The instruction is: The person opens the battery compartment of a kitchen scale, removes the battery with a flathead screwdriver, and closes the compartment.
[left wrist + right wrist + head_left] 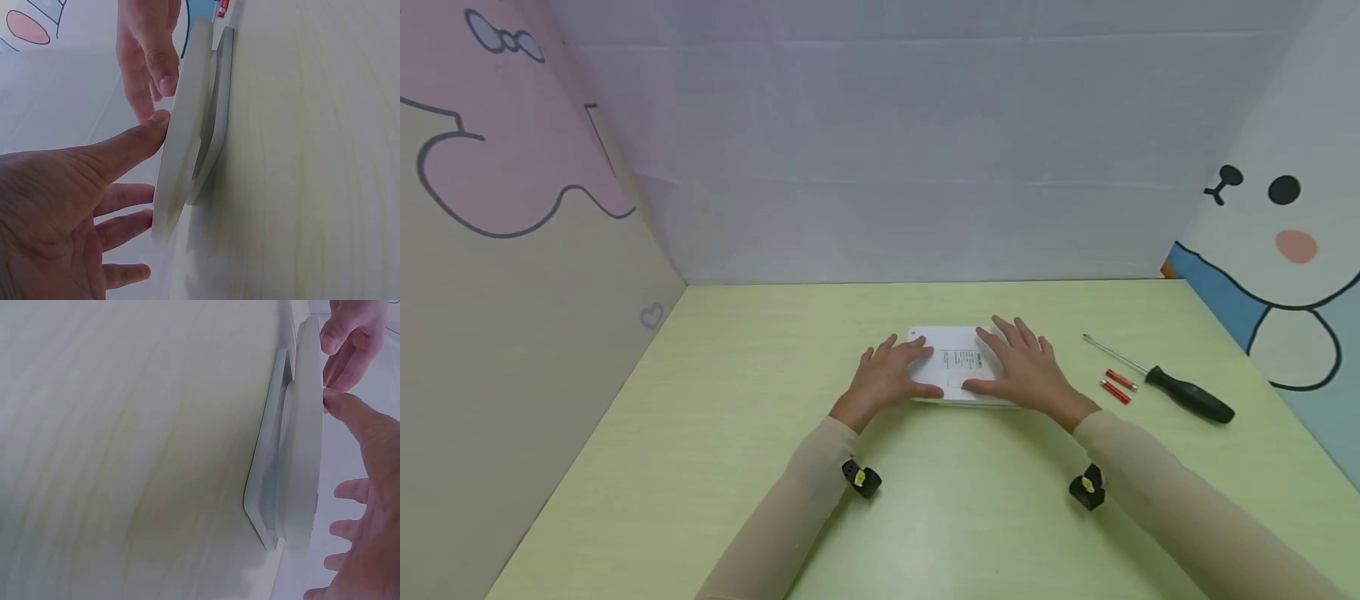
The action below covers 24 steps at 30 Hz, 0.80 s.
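Observation:
A white flat device with rounded corners, which looks like a kitchen scale turned upside down (951,340), lies on the table with a printed label facing up. From the side, its thick body (181,137) sits above a thinner, shallow tray-like part (265,481) on the tabletop. My left hand (886,377) touches the device's left side, thumb on the upper face, fingers spread. Over the right side, my right hand (1030,372) has its fingers spread and its thumb at the upper face near the label. Neither hand curls round it.
Right of the hands lie two small red batteries (1122,380). Beside them is a screwdriver (1191,395) with a dark handle, its tip pointing to the back left. Printed panels stand left and right of the pale yellow-green table (760,358), and a white wall (880,150) closes the back.

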Each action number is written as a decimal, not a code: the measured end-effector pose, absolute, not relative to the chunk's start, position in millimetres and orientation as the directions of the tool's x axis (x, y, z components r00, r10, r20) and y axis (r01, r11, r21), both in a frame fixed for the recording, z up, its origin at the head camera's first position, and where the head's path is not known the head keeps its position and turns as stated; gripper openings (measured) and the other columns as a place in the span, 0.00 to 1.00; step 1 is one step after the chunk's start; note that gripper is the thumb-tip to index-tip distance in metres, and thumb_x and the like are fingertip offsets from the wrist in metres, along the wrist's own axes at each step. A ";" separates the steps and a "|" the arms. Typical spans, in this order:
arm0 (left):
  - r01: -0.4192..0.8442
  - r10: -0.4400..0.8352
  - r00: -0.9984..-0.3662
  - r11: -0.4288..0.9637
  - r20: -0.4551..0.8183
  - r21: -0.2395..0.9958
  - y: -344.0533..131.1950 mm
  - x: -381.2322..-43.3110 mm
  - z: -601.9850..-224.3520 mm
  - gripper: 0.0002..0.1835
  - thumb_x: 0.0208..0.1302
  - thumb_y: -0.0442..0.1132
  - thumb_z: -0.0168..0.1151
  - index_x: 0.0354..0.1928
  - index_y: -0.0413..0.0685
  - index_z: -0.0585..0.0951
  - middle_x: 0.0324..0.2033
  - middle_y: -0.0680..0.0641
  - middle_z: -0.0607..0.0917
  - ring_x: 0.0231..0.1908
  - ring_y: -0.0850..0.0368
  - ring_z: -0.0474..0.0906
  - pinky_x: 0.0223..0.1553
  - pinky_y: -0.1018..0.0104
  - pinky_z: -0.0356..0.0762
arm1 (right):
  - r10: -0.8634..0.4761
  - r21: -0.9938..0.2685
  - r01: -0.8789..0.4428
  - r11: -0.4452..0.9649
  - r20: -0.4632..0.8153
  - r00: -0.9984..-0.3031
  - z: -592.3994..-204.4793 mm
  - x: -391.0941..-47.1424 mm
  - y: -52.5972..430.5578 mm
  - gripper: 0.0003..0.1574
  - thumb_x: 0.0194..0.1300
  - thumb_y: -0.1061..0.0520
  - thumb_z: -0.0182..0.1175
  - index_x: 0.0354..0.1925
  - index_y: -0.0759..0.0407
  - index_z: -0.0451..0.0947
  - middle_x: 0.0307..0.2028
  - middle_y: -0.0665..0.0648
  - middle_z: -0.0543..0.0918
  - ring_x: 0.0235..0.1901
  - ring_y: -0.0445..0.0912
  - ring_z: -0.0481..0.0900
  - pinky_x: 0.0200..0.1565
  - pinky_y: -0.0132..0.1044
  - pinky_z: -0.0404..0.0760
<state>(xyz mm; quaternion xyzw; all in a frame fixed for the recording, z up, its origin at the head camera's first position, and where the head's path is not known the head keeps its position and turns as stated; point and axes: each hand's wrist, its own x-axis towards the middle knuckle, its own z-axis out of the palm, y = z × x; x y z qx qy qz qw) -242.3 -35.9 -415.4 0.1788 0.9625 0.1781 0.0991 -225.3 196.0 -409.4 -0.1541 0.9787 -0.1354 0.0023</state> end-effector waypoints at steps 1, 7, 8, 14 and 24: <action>0.310 0.380 -0.917 0.873 -0.126 0.376 -35.7 -242.6 -414.9 0.42 0.53 0.65 0.68 0.71 0.66 0.68 0.74 0.59 0.61 0.76 0.44 0.48 0.72 0.38 0.47 | -0.298 -0.273 -0.295 0.916 0.032 -0.954 -409.3 -225.4 196.4 0.58 0.56 0.29 0.63 0.74 0.57 0.58 0.75 0.67 0.52 0.74 0.69 0.44 0.65 0.74 0.49; 0.309 0.376 -0.919 0.874 -0.120 0.375 -35.1 -242.5 -414.9 0.42 0.53 0.65 0.69 0.70 0.65 0.69 0.74 0.59 0.62 0.76 0.44 0.48 0.72 0.38 0.48 | -0.261 -0.341 -0.247 0.907 0.005 -0.965 -415.2 -226.3 198.9 0.63 0.54 0.27 0.63 0.75 0.58 0.54 0.75 0.68 0.51 0.73 0.68 0.46 0.64 0.75 0.49; 0.310 0.376 -0.919 0.873 -0.117 0.376 -35.0 -242.3 -415.2 0.42 0.53 0.64 0.69 0.70 0.65 0.69 0.74 0.59 0.62 0.76 0.44 0.48 0.72 0.38 0.48 | -0.255 -0.358 -0.239 0.903 0.001 -0.967 -416.9 -226.7 199.4 0.63 0.54 0.27 0.64 0.75 0.58 0.53 0.75 0.68 0.50 0.74 0.68 0.46 0.64 0.75 0.50; 0.314 0.374 -0.923 0.869 -0.094 0.382 -35.8 -241.4 -418.2 0.42 0.53 0.64 0.69 0.70 0.63 0.70 0.75 0.54 0.59 0.76 0.43 0.48 0.71 0.39 0.49 | -0.267 -0.481 -0.237 0.844 0.008 -0.964 -421.4 -228.6 209.4 0.64 0.56 0.33 0.66 0.76 0.63 0.50 0.75 0.70 0.49 0.73 0.67 0.48 0.65 0.72 0.54; 0.208 0.268 -0.962 0.850 -0.056 0.485 -59.2 -256.0 -415.7 0.31 0.69 0.53 0.58 0.71 0.56 0.67 0.71 0.50 0.68 0.74 0.45 0.54 0.71 0.41 0.52 | -0.294 -0.744 -0.168 0.647 -0.040 -0.955 -406.4 -220.9 254.7 0.39 0.73 0.56 0.51 0.74 0.67 0.50 0.74 0.72 0.52 0.73 0.69 0.47 0.67 0.68 0.52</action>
